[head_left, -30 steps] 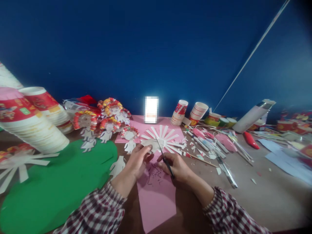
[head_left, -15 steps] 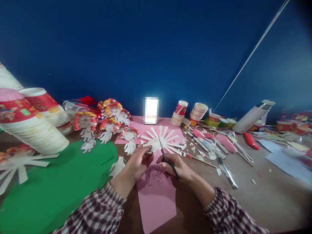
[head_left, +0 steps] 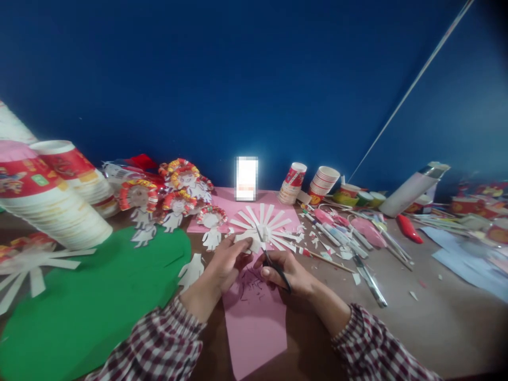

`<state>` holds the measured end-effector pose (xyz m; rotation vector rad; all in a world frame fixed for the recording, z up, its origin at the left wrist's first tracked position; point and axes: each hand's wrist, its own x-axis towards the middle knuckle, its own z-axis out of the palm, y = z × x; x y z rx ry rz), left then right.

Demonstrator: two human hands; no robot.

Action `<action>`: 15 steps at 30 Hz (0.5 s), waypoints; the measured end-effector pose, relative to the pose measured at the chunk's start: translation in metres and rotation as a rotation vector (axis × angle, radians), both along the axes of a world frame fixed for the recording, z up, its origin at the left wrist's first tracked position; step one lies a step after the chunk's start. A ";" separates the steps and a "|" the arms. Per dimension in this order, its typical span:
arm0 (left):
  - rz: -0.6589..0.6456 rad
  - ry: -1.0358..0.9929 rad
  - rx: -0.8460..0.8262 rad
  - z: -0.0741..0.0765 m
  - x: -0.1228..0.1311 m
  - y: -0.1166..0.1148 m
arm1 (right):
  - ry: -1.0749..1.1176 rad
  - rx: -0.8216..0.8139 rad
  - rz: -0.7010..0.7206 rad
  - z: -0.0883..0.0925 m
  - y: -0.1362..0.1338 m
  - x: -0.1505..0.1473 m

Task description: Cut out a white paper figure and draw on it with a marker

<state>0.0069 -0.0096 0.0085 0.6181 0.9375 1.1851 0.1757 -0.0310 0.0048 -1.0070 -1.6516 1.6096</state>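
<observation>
Cutout (head_left: 254, 243) pinched in left fingers (head_left: 243, 245), scissors (head_left: 278, 270) against it.

Soft, dimmish, even light. The right hand (head_left: 288, 272) throws only a faint shadow on the table (head_left: 397, 328). At 12 o'clock beyond it, a white panel (head_left: 246, 178) glares, blown out and pixelated. Edges bend at 3 and 9 o'clock, and the 1 and 5 o'clock corners darken. Focus is slightly soft throughout.

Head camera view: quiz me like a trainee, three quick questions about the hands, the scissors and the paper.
1. True or false: the right hand holds the scissors.
2. The sheet under both hands is: A green, B pink, C white?
3. Fill in: the white paper cutout is pinched by the ____ hand.
Key: 1 true; 2 B, the pink sheet; 3 left, the left hand.
</observation>
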 end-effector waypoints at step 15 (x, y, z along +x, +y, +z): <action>0.095 0.131 0.053 -0.008 0.006 0.000 | -0.007 -0.033 -0.103 -0.003 -0.005 -0.007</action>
